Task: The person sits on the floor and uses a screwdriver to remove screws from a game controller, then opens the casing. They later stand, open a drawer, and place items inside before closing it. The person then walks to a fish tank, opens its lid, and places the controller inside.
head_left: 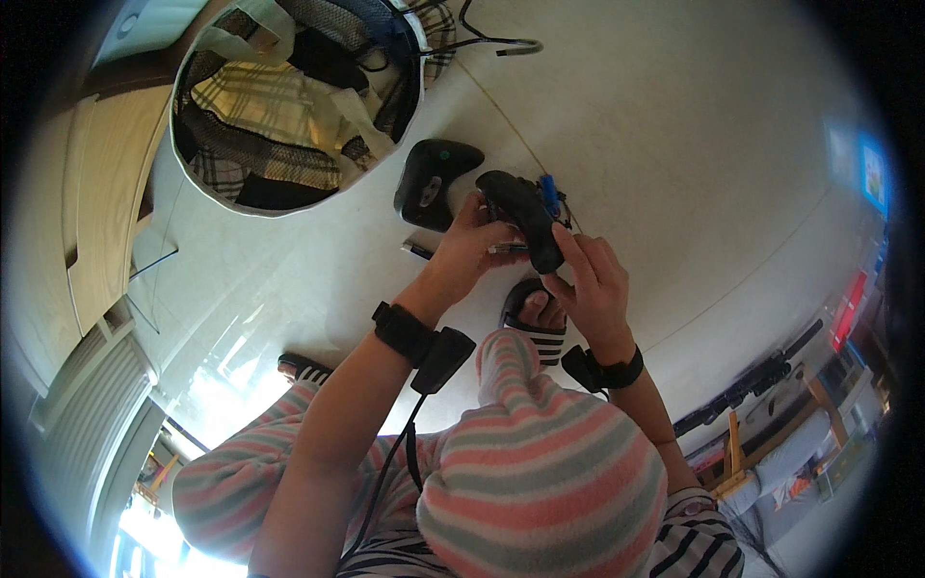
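Above the floor in front of me, both my hands hold a black game controller (pixel 520 217), tilted so that its smooth curved grip shows. My left hand (pixel 469 246) grips its left end, fingers partly hidden behind it. Fingers of my right hand (pixel 593 279) close on the lower right end. A thin metallic piece shows beneath the controller by my left fingers; I cannot make out what it is. Just beyond lies a small blue part (pixel 549 193) with dark bits around it. A black controller-shaped shell (pixel 436 183) rests on the floor to the left.
A short black and silver stick-like piece (pixel 416 249) lies below the shell. Far left stands a round mesh basket (pixel 289 210) with plaid cloth inside. A black hooked rod (pixel 506 45) lies beyond it. Wooden drawers (pixel 116 193) line the left; a long dark object (pixel 752 380) lies at right.
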Motion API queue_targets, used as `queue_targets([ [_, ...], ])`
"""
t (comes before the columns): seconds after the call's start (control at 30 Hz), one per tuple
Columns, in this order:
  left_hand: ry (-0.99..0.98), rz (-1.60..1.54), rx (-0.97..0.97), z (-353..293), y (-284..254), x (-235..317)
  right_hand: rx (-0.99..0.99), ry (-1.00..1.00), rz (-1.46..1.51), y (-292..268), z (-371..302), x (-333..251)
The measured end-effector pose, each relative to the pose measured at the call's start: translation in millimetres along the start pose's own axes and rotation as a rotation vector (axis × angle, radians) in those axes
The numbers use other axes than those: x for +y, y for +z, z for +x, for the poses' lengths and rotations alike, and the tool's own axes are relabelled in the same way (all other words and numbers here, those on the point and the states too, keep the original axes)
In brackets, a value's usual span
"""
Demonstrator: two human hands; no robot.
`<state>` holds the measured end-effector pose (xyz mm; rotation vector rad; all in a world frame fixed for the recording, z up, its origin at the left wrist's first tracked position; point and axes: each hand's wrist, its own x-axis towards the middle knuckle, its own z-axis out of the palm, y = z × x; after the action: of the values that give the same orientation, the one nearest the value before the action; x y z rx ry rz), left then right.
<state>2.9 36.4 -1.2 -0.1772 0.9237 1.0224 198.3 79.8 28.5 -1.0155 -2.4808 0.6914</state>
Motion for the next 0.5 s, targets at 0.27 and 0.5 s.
queue_targets([
  [0.27,0.029,0.313,0.067,0.2,2.4,-1.1,-0.02,-0.086,-0.01,-1.4,1.6,0.5],
  [0.5,0.365,1.345,0.402,2.2,-4.9,-4.0,0.236,0.546,0.166,-8.4,3.5,9.9],
])
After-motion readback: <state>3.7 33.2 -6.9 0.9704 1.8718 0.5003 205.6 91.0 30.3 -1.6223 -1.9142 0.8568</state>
